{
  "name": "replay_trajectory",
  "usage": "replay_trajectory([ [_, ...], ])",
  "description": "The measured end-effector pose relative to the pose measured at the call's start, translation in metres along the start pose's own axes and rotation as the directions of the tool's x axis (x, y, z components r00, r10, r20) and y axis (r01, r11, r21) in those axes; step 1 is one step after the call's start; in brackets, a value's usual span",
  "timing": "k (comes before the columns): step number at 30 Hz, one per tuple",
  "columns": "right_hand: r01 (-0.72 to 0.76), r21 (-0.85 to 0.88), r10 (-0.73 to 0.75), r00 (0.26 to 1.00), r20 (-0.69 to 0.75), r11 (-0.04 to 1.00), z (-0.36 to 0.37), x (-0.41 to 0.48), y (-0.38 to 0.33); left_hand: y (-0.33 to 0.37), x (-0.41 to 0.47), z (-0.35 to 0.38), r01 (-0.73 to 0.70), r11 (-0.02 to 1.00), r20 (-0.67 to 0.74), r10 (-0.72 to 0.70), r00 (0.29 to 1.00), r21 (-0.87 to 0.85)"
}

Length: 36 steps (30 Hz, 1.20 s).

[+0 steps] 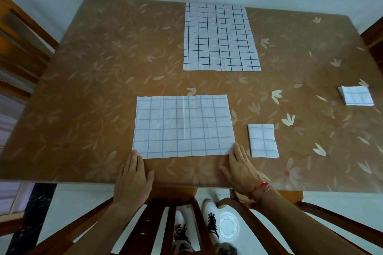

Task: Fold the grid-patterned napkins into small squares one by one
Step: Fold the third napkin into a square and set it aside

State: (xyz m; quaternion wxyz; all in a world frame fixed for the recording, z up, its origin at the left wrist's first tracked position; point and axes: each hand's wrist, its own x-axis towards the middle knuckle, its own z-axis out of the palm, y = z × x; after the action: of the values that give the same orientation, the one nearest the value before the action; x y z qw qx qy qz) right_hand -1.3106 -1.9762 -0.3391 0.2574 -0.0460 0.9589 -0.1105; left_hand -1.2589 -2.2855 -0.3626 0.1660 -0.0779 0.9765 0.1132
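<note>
So, near napkin (183, 126): laid out flat on the table (93, 72), right in front of the person, with a crease down its middle. It's judged to be next up for folding.
Left hand (134, 174): spread flat, palm down, fingertips touching the near napkin's near-left corner. Nothing is pinched.
Right hand (241, 165): flat too, fingers straight, tips laid on the near-right corner.
Risk, skew: if one corner gets lifted ahead of the other, the edges probably won't be matched and a lopsided square is likely.
Risk, sliding: the table looks glossy, so the cloth could be dragged instead of folded.
Risk, bump: the small square (263, 141) just right of the near napkin could be knocked by the right hand.
Count, flat napkins: two, with the far napkin (220, 36) well beyond the near one.
Count, folded: two spots, with the side pile (356, 98) far right of the near napkin. How many pieces are in it can't be told.
Count, hands: two.
</note>
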Motion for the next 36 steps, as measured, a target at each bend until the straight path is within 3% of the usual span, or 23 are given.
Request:
replay_trajectory([
  [3,-0.06,0.166,0.064,0.998,-0.022,0.984,-0.002,-0.002,0.001,0.013,0.003,-0.004,-0.016,0.997,-0.023,0.014,1.0,-0.082],
  [5,-0.279,0.226,0.262,0.96,0.099,0.933,-0.001,-0.001,0.013,0.026,0.006,-0.005,-0.069,0.99,-0.009,0.069,0.998,-0.122],
  [7,-0.326,0.254,0.275,0.937,0.216,0.911,0.0,0.002,0.018,0.04,0.009,-0.004,-0.156,0.976,0.009,0.159,0.987,-0.15],
  [10,-0.18,0.299,0.2,0.979,-0.036,0.937,-0.023,0.021,0.0,0.056,0.014,-0.001,-0.287,0.939,0.01,0.294,0.956,-0.191],
  [12,-0.181,0.334,0.224,0.97,-0.095,0.925,-0.041,0.029,-0.008,0.065,0.017,0.003,-0.34,0.916,0.013,0.351,0.936,-0.214],
  [19,-0.36,0.512,0.407,0.913,0.023,0.78,-0.047,0.048,0.0,0.072,0.018,0.011,-0.334,0.922,0.061,0.351,0.934,-0.197],
  [23,-0.44,0.609,0.434,0.885,0.169,0.66,-0.047,0.058,0.004,0.071,0.019,0.011,-0.324,0.914,0.054,0.347,0.936,-0.246],
  [26,-0.457,0.648,0.441,0.875,0.201,0.61,-0.046,0.064,0.006,0.071,0.018,0.011,-0.327,0.911,0.047,0.349,0.936,-0.25],
  [32,-0.478,0.64,0.48,0.857,0.188,0.602,-0.047,0.069,0.003,0.072,0.017,0.012,-0.324,0.908,0.037,0.346,0.938,-0.265],
  [36,-0.451,0.489,0.492,0.869,0.05,0.747,-0.042,0.069,0.003,0.072,0.017,0.012,-0.323,0.908,0.03,0.343,0.939,-0.266],
])
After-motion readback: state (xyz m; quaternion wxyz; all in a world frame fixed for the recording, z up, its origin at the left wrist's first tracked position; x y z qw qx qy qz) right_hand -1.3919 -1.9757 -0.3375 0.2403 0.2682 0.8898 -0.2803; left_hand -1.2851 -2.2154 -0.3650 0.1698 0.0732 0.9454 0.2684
